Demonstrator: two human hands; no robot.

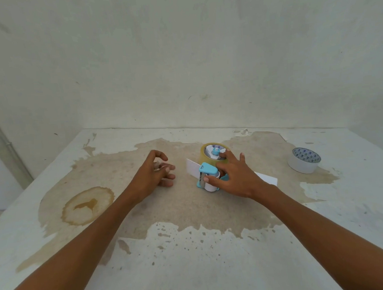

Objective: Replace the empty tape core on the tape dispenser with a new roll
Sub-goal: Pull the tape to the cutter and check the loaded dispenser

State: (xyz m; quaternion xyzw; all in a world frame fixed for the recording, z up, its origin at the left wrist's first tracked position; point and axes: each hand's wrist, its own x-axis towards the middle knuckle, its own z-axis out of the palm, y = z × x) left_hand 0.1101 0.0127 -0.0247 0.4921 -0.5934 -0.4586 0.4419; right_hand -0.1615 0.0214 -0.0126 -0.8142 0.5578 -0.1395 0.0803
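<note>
A blue and white tape dispenser lies on the stained table right of centre, with a yellowish clear tape roll mounted on its hub. My right hand grips the dispenser from the right, thumb on its white front roller and fingers over the roll. My left hand hovers just left of the dispenser with loosely curled fingers and holds nothing. A white tape core with a printed blue inner face stands apart at the right.
A white card lies under the dispenser and sticks out on both sides. A brown ring stain marks the table at left. The wall rises right behind the table's far edge.
</note>
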